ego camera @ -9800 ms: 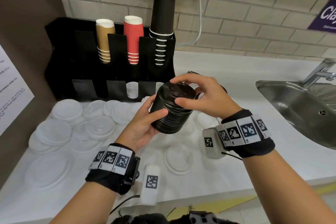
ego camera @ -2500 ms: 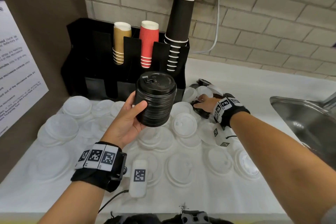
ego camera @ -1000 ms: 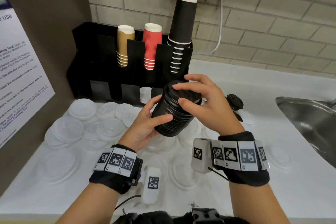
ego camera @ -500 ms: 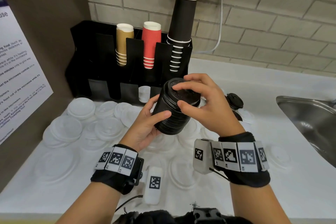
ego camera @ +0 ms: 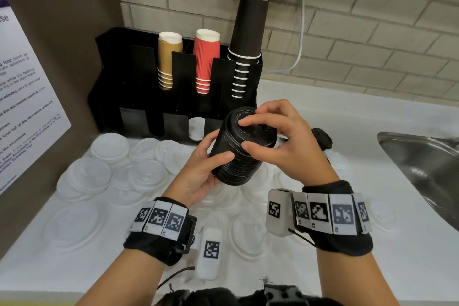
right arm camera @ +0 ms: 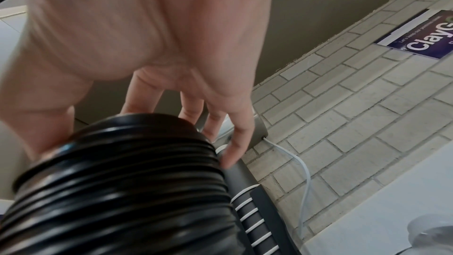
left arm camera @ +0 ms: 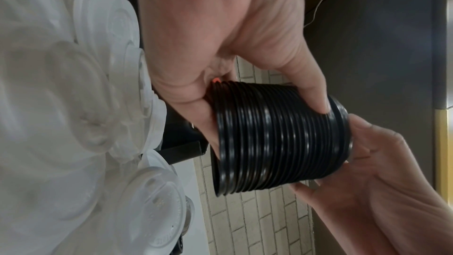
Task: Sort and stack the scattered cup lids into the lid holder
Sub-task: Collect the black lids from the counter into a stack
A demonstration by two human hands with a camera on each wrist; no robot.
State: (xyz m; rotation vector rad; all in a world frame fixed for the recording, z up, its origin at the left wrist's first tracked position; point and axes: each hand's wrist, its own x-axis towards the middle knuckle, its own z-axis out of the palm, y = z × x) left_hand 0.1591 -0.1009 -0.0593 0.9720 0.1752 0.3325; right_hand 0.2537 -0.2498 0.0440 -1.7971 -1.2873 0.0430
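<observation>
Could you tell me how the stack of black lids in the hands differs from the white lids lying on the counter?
The stack of black lids is opaque black; the white lids are translucent white. The black ones are nested into one tight, tilted column, while the white ones lie flat and scattered, some overlapping. The black stack is held off the counter by the left hand and right hand; the white lids rest on it. Both are round cup lids.

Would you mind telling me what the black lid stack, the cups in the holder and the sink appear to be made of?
Black lid stack: thin moulded plastic, glossy, with bright glints along each rim.
White lids on the counter: translucent, frosted plastic, it seems.
Red cups: probably paper, with a matte, ribbed wall and white rolled rims.
Sink: looks like brushed stainless steel, grey with soft reflections.
</observation>
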